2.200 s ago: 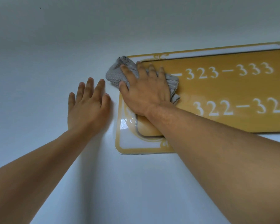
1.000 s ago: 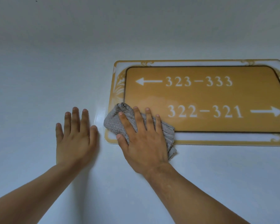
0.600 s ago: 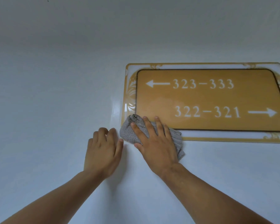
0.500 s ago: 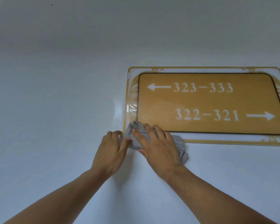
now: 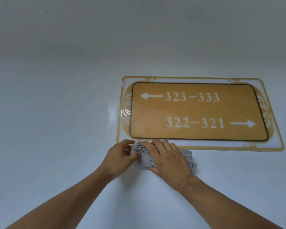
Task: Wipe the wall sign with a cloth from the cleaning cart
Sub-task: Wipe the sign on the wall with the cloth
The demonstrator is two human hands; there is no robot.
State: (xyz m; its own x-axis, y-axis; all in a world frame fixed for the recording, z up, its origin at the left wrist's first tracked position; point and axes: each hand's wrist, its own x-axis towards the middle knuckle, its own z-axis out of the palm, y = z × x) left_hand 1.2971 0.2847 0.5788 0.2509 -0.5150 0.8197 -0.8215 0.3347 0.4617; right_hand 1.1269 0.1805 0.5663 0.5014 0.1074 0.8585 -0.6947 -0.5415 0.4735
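- Wall: pale blue-white smooth painted wall (image 5: pixel 56 113) fills the view; no cart, floor or furniture visible; a small glossy reflection sits on the wall just left of the sign.
- Rectangular gold-and-white wall sign with rounded corners and white room numbers and arrows (image 5: pixel 196 111): mounted flat on the wall, looks rigid and glossy, probably slick under a cloth; judged fixed, so it takes pressure without being held.
- Right hand (image 5: pixel 170 160): laid over the cloth, fingers curled onto its top fold, pressing it to the wall.
- Left hand (image 5: pixel 120 156): thumb and fingertips pinching the cloth's left edge; the hands are close together, both on the cloth.
- Folded grey textured cloth (image 5: pixel 145 160): at the sign's lower left corner, top edge overlapping the sign's border, rest on bare wall; soft, light, floppy, layers likely to slip apart; best held flat under the palm with the folds bunched.
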